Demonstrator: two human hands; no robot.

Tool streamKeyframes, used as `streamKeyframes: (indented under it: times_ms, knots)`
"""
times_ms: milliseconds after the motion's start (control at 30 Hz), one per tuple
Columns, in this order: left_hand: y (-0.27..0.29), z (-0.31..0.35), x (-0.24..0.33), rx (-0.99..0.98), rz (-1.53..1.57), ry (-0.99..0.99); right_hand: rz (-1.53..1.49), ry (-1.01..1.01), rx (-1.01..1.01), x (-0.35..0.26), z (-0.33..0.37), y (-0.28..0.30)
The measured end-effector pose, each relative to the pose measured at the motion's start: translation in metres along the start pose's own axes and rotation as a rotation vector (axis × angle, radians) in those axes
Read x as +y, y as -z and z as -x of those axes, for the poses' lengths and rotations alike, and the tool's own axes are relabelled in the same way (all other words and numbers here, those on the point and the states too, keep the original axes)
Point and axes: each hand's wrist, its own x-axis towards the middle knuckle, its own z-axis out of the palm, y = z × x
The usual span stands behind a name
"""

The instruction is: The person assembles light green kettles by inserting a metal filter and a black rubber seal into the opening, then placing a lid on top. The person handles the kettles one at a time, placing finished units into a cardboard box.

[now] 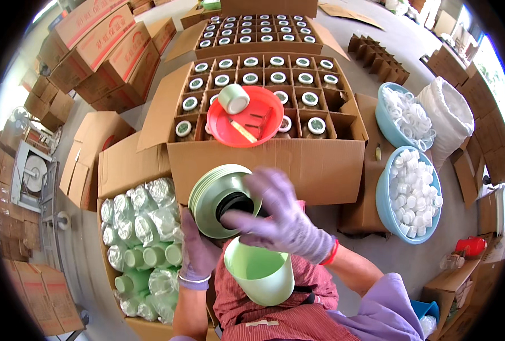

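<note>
My left hand (198, 250), in a purple glove, is closed on the side of a pale green plastic flask shell (210, 190) with a ridged rim. Its mouth faces me, and a black ring (236, 204) sits inside. Over that mouth is my right hand (286, 219), gloved too and blurred by motion; its fingers are apart, one reaching across the black ring. I make out nothing held between them. Below, a pale green cup-shaped shell (264, 278) rests tilted in my lap, with its open end up.
Ahead, a divided carton (264, 170) holds white-lidded bottles; a red basin (215, 133) with a green cup and small tools sits on it. At left, a carton holds bagged green shells (144, 256). At right are blue basins of white caps (414, 196) and white rings (406, 113).
</note>
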Motion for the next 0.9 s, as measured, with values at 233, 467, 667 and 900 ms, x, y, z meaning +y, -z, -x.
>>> streamKeyframes:
  times_ms: [233,467,667,900]
  knots:
    - [0.005,-0.025,-0.018,-0.382,-1.464,-0.835,-1.016,-0.731,-0.042,0.024,0.028,-0.008]
    - [0.016,-0.039,-0.028,-0.623,-1.99,-0.751,-0.144,-0.639,-0.363,0.12,0.041,0.054]
    - [0.026,-0.054,-0.04,-0.56,-1.711,-0.58,0.887,-1.052,-0.651,0.28,0.063,0.109]
    - [0.034,-0.057,-0.042,-0.564,-1.686,-0.48,0.635,-0.545,-0.631,0.317,0.07,0.042]
